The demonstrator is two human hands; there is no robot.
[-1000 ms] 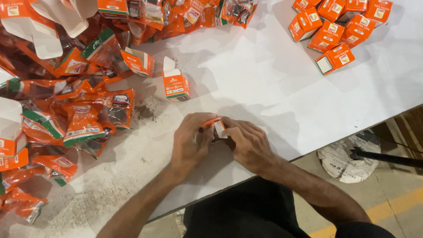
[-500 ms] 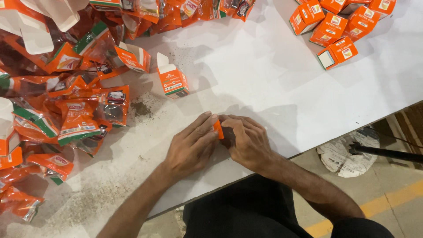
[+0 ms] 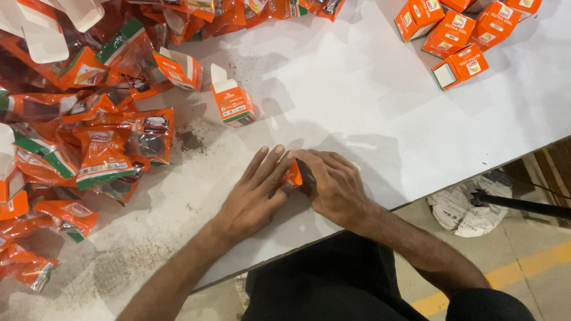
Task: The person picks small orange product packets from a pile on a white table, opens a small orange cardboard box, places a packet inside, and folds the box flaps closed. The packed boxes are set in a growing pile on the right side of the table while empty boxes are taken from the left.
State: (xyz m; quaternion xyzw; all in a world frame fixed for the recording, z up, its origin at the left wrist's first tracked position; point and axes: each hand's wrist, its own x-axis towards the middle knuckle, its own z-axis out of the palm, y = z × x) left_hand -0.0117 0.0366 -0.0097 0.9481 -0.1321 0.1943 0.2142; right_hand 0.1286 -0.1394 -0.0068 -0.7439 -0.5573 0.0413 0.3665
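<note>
Both hands work on one small orange carton [image 3: 293, 175], which lies on the white tabletop [image 3: 369, 101] close to its near edge, in the middle of the view. The left hand [image 3: 257, 193] lies flat with the fingers stretched and pressed against the left side of the carton. The right hand [image 3: 335, 184] has its fingers curled around the right side and covers most of it, so I cannot tell if the flap is already closed. Only a small orange corner shows between the two hands.

As a judgement, the work is not far along. A group of closed orange cartons [image 3: 455, 32] sits at the far right corner of the tabletop, and these look finished. One open carton [image 3: 233, 102] with its flap up stands a little beyond the hands, and another open carton [image 3: 178, 68] lies further to the left. A big heap of orange sachets [image 3: 101, 148] fills the left part of the tabletop, so much seems to be left.

The near edge runs just behind the wrists, so there is little room toward the body. Between the hands and the far right cartons the surface is free. Dark powder [image 3: 190, 141] is scattered left of the hands
</note>
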